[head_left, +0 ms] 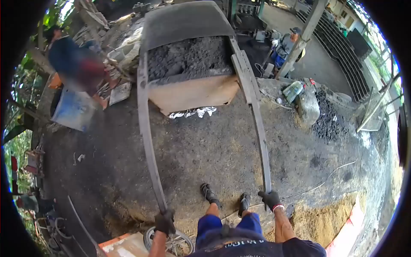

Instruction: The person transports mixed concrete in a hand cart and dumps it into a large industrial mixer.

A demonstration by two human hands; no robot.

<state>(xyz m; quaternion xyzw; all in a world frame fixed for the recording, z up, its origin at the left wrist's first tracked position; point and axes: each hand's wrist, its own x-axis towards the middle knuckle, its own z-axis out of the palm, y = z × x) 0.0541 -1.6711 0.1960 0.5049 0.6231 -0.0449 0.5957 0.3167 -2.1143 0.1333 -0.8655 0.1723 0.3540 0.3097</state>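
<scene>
A cart (pixel 192 95) loaded with dark, ashy soil (pixel 188 58) stands ahead of me, its near end closed by a brown board. Two long wooden handles run back from it towards my body. My left hand (pixel 165 222), in a dark glove, is wrapped round the end of the left handle (pixel 150 160). Gloved the same way, my right hand (pixel 269 200) grips the end of the right handle (pixel 262 150). Crumpled silvery material (pixel 192 112) shows under the board. Both sandalled feet are on the ground between the handles.
At the left a person (pixel 81 64) bends near a blue-white drum (pixel 76 107). Another person (pixel 283 47) is beyond a post at the right. A pale block (pixel 308 107) and dark rubble (pixel 332 115) lie right. Behind me are a wheel (pixel 171 244) and a brown heap (pixel 323 220).
</scene>
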